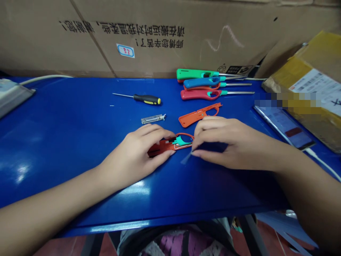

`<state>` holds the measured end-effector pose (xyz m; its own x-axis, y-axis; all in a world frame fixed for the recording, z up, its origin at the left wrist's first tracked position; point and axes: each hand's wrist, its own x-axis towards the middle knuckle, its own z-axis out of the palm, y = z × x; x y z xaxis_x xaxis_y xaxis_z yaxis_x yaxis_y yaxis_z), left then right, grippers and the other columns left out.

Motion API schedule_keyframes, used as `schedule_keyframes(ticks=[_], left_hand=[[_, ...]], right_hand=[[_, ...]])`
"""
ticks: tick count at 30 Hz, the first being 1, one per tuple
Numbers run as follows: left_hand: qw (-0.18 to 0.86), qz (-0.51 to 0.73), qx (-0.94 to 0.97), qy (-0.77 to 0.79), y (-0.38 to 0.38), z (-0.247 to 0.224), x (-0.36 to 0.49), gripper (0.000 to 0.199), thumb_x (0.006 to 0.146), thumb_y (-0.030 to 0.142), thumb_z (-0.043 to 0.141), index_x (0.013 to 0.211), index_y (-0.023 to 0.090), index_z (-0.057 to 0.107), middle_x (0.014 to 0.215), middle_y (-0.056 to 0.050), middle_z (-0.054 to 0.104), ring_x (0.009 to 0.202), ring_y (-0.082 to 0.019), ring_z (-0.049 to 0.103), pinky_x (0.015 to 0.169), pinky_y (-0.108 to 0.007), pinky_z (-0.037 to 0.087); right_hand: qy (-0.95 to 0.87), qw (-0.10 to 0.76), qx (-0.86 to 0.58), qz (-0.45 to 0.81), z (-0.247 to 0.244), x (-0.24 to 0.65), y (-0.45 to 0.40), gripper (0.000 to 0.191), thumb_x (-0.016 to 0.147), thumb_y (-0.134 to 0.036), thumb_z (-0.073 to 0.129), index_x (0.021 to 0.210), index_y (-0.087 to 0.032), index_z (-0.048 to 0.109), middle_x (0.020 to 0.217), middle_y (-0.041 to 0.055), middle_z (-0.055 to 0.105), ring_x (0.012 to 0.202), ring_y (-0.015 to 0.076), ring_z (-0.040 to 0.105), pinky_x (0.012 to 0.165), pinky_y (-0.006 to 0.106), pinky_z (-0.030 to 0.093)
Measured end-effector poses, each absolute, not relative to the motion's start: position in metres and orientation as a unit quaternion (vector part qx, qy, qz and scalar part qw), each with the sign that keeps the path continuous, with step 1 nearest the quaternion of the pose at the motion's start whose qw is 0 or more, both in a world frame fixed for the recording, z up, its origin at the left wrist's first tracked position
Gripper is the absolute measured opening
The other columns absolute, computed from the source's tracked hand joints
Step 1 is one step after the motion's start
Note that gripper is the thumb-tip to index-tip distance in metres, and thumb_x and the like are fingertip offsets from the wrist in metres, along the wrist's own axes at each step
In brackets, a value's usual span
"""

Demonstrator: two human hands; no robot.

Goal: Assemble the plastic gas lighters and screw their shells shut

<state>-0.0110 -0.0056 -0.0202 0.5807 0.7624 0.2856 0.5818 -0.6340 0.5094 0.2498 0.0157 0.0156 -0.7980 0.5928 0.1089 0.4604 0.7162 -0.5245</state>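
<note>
My left hand (137, 149) is closed around the rear of an opened orange lighter shell half (157, 148) on the blue table. Inside the shell sit a teal trigger (182, 141) and a thin white wire. At the shell's front end, my right hand (217, 142) has its fingertips pinched together; what they hold is hidden. Just beyond my hands lies the other orange shell half (195, 115), hollow side up. A clear fuel tank (153, 119) with a white fitting rests behind my left hand.
A black and yellow screwdriver (147, 99) lies further back. Several assembled long-nosed lighters, among them a red one (199, 94), are stacked at the back beside a large cardboard box (149, 64). A phone (286, 128) with a cable and a taped parcel (306, 117) are at the right.
</note>
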Motion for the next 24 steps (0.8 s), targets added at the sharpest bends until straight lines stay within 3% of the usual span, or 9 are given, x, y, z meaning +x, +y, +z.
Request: schedule_keyframes(ticks=[4,13,24], left_hand=[[0.187,0.251,0.868,0.385,-0.006,-0.021,-0.010,0.022,0.095,0.028,0.066,0.115,0.018,0.068,0.106,-0.005,0.070,0.097,-0.016,0.063,0.087,-0.028,0.050],[0.190,0.266,0.874,0.359,-0.007,-0.019,-0.007,0.010,0.094,0.020,0.065,0.101,0.017,0.071,0.104,-0.005,0.068,0.097,-0.016,0.061,0.088,-0.029,0.049],[0.162,0.287,0.880,0.341,-0.009,-0.027,-0.005,0.017,0.093,0.019,0.067,0.106,0.022,0.078,0.106,-0.006,0.068,0.095,-0.017,0.063,0.085,-0.031,0.052]], right_hand=[[-0.889,0.161,-0.357,0.236,0.010,0.248,0.018,0.007,0.091,-0.022,0.061,0.092,-0.020,0.068,0.094,0.0035,0.069,0.087,0.0161,0.062,0.080,0.029,0.046],[-0.881,0.131,-0.372,0.262,0.001,0.243,0.020,0.006,0.088,-0.021,0.064,0.089,-0.019,0.070,0.091,0.0038,0.070,0.084,0.0172,0.063,0.075,0.030,0.045],[-0.869,0.163,-0.379,0.273,0.001,0.239,0.013,0.012,0.085,-0.012,0.064,0.085,-0.016,0.076,0.086,0.0025,0.071,0.081,0.0140,0.063,0.075,0.029,0.046]])
